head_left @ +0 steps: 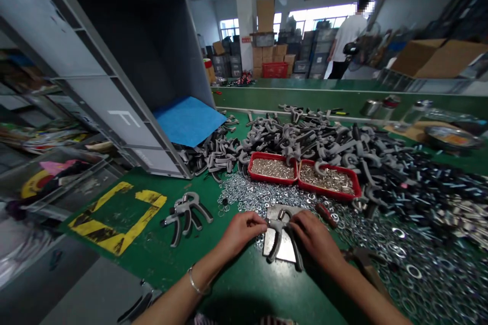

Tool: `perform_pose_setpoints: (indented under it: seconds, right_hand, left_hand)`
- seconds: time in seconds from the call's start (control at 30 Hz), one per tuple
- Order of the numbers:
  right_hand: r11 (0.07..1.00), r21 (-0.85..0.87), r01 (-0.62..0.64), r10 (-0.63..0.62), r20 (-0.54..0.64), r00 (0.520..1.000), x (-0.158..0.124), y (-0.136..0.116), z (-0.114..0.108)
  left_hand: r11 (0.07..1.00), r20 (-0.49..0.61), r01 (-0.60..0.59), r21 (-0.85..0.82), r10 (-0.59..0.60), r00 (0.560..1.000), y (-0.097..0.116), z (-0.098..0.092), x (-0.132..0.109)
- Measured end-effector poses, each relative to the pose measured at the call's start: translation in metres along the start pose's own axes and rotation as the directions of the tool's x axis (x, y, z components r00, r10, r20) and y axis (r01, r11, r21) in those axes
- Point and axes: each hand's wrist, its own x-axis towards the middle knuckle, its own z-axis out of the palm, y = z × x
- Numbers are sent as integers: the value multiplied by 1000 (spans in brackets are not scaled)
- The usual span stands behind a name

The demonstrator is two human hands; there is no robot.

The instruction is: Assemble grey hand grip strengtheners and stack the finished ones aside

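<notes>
A grey and black hand grip strengthener (pixel 276 238) lies on a small metal plate (pixel 286 253), its two handles pointing toward me and a coil spring near its top. My left hand (pixel 246 231) pinches at its left side, thumb and fingers closed near the joint. From the right, my right hand (pixel 314 236) holds the upper part of the other handle with bent fingers; the fingertips are partly hidden. Left of my hands, two or so more assembled hand grips (pixel 186 216) rest on the green table (pixel 160 269).
Beyond the hands, two red trays (pixel 297 180) hold small metal parts. Loose washers (pixel 414 270) spread to the right, with a hammer (pixel 366 261) among them. Grey handle parts (pixel 305 134) are heaped behind. A large grey crate (pixel 125 111) stands tipped at left. A person (pixel 348 35) stands far back.
</notes>
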Motion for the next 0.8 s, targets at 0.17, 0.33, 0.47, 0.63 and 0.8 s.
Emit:
perform_pose_setpoints:
  seconds: [0.17,0.33,0.47,0.63,0.8]
  right_hand:
    - [955,-267,126,-108,82,991,-1,1,9]
    - [874,-446,193,-137,154,978,3,-6,6]
    - [806,-517,287,-186,240,953,7,-14,4]
    - [746,-559,362,-222,304,927,3,-10,10]
    - [775,-516,365,-244,289,926,-16,3,9]
  left_hand:
    - [996,27,-26,81,24,999,1,-8,-13]
    - [968,35,-97,232,92,995,2,-3,-12]
    - [875,66,-253,413,248,966,0,9,-2]
    - [625,133,-399,670,428,894,-3,34,19]
    - [428,213,-475,769,529,822,-16,51,30]
